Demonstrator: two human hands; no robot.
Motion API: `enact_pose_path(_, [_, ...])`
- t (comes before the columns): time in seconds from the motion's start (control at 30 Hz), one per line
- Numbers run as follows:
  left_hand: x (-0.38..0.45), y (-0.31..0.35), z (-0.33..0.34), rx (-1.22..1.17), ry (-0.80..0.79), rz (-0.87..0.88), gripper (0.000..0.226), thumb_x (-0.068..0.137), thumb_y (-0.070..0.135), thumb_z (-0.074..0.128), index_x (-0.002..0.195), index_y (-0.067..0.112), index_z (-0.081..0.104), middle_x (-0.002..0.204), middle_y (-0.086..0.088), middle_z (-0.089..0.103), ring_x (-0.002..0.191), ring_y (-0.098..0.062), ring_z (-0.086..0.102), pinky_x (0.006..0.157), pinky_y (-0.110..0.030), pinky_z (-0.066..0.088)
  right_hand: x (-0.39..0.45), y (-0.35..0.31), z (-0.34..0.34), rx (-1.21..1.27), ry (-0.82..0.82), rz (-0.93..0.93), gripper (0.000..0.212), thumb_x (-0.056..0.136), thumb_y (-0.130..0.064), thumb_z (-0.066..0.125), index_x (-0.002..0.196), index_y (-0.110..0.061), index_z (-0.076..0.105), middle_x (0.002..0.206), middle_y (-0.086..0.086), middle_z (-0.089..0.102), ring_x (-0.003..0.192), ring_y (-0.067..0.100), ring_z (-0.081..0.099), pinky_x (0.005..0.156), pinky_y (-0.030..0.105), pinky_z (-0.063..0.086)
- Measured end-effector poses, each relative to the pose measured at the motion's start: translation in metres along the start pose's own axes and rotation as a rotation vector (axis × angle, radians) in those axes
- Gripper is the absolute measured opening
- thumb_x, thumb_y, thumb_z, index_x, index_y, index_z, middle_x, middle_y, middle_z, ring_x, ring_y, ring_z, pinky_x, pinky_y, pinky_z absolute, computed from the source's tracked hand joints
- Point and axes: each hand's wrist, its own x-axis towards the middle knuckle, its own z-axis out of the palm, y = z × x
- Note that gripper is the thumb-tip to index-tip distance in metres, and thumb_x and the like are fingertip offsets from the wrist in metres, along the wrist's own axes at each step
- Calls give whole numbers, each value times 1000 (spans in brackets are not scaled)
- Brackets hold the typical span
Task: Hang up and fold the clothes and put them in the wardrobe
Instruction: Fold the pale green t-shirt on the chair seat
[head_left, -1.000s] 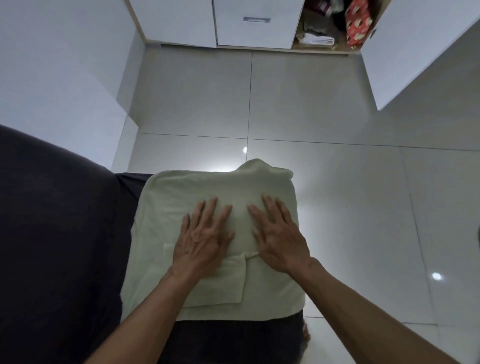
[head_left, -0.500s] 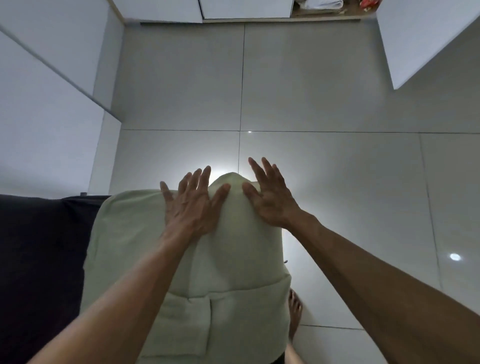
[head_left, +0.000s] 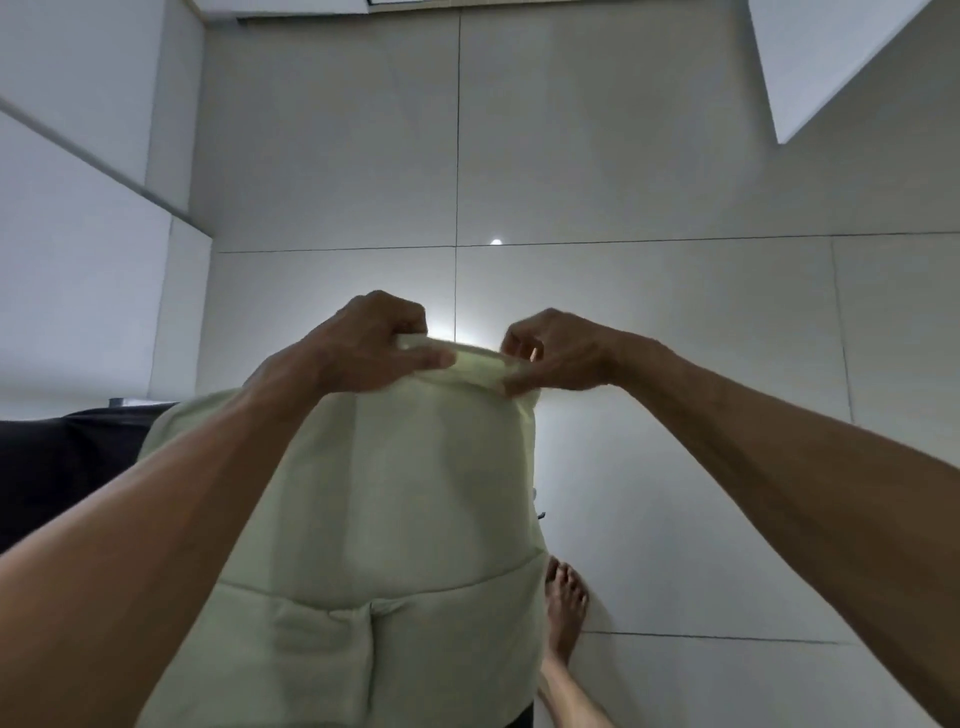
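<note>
A pale green garment (head_left: 410, 499) lies partly folded over the end of a dark sofa (head_left: 57, 457), filling the lower middle of the head view. My left hand (head_left: 363, 348) pinches its far edge on the left, and my right hand (head_left: 550, 351) pinches the same edge on the right. Between the two hands the edge is lifted into a thin raised fold. A pocket-like flap shows on the near part of the garment. Only the bottom strip of the wardrobe (head_left: 291, 5) shows at the top of the frame.
Light grey floor tiles (head_left: 623, 182) stretch ahead. An open white wardrobe door (head_left: 831, 57) juts in at the top right. A white wall panel (head_left: 78, 208) runs along the left. My bare right foot (head_left: 563, 608) stands beside the garment.
Both hands went from lying flat on the middle of the garment to its far edge, then closed on that edge and lifted it. The view tilted down, hiding the wardrobe shelves.
</note>
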Motion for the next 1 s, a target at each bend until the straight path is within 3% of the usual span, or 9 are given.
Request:
enact_pose_path(0.1, [-16,2,-9,131,-51,-37,42,70,64,77,71,26,60,67,3,60,66,-18,58,62,-32,46,-14,7,5,-119,79,-2,14,90,-28,72,92,-18,63,84,-5,64,77,15,61,60,21,42])
enact_pose_path(0.2, [-34,7,-14,380,0,-62,40,75,68,69,72,30,58,72,6,63,76,-22,59,64,-32,42,-29,7,13,-206,277,33,14,95,-30,64,93,-23,52,89,-3,62,82,23,59,68,32,46])
enact_pose_path(0.33, [-65,16,-21,772,83,-72,30,88,61,56,106,38,62,106,6,68,98,-20,64,85,-37,33,-55,6,32,-401,529,34,11,98,-22,57,93,-20,47,88,-2,60,75,27,58,66,35,46])
enact_pose_path(0.4, [-84,19,-23,903,95,-98,23,89,56,53,93,34,60,98,10,66,91,-17,65,81,-38,27,-68,6,46,-436,624,38,11,96,-14,51,91,-20,44,86,-1,55,68,29,56,62,35,48])
enact_pose_path(0.47, [-108,22,-21,963,94,-149,18,88,46,55,82,29,54,83,11,60,81,-16,63,83,-39,28,-82,2,64,-443,713,42,12,94,-9,48,90,-19,43,84,-1,52,62,29,52,56,33,44])
enact_pose_path(0.57, [-141,30,-9,989,99,-225,4,89,27,56,88,29,52,74,10,45,69,-15,53,95,-43,32,-102,-1,100,-458,843,80,11,91,-4,49,92,-14,48,83,4,55,56,34,52,51,32,40])
enact_pose_path(0.7, [-185,17,23,972,43,-317,13,92,21,48,99,30,53,100,9,66,95,-16,65,101,-41,32,-121,7,166,-495,840,199,22,75,5,63,87,-10,54,75,10,62,43,40,57,43,30,31])
enact_pose_path(0.83, [-207,-8,62,874,28,-341,21,96,25,45,110,33,58,107,9,65,100,-16,65,84,-33,39,-122,26,212,-493,762,262,33,61,9,71,82,-10,54,65,4,57,35,31,47,39,25,22])
enact_pose_path(1.0, [-214,-24,82,799,185,-320,12,92,32,51,103,32,56,86,7,62,75,-19,64,58,-30,41,-112,29,219,-376,814,257,20,78,7,53,93,-7,54,82,10,59,52,29,35,49,31,30])
